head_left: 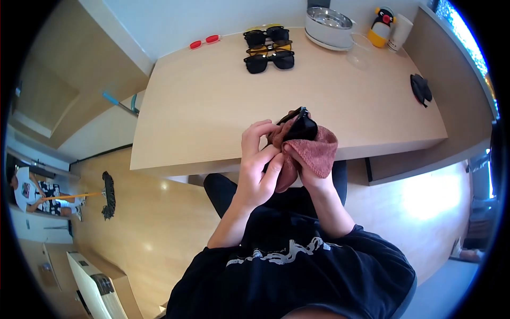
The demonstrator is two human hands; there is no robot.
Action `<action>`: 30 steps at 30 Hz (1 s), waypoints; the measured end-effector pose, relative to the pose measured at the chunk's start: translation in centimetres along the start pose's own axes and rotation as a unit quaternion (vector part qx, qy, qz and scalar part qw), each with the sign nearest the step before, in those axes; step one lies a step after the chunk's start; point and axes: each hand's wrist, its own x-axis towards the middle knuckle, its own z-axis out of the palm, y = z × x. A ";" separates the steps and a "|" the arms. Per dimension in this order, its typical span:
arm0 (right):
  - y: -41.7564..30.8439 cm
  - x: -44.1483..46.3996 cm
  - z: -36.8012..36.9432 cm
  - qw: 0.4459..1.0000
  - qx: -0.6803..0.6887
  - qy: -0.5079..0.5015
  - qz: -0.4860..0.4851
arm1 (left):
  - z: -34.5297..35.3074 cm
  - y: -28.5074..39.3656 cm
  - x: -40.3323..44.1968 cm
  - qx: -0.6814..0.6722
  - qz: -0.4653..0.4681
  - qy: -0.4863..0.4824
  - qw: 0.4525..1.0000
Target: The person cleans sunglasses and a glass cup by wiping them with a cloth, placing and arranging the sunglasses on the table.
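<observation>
Dark sunglasses are held up over the table's front edge, partly wrapped in a reddish-brown cloth. My left hand is on the left side of the bundle, its thumb and fingers bent in against the cloth and the near part of the glasses. From below right, my right hand grips the cloth around the glasses; most of its fingers are covered by the fabric. One dark lens shows above the cloth, while the rest of the frame is hidden.
On the table lie several stacked glasses, red glasses and a black folded item. A steel-lined bowl, clear cup, penguin figure and white cup stand behind. Far left, a person holds a mop.
</observation>
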 end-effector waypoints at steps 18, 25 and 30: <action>-3.4 2.1 -8.1 0.969 -0.011 0.246 -0.026 | -1.3 -1.5 -2.6 -0.422 -0.232 -0.112 0.869; -3.3 3.4 -4.6 0.961 -0.222 -0.128 0.108 | -0.7 -3.4 -2.9 -0.507 -0.304 -0.116 0.798; -2.5 3.3 -5.6 0.961 -0.198 -0.111 0.158 | -2.2 -4.0 -3.5 -0.438 -0.315 -0.154 0.828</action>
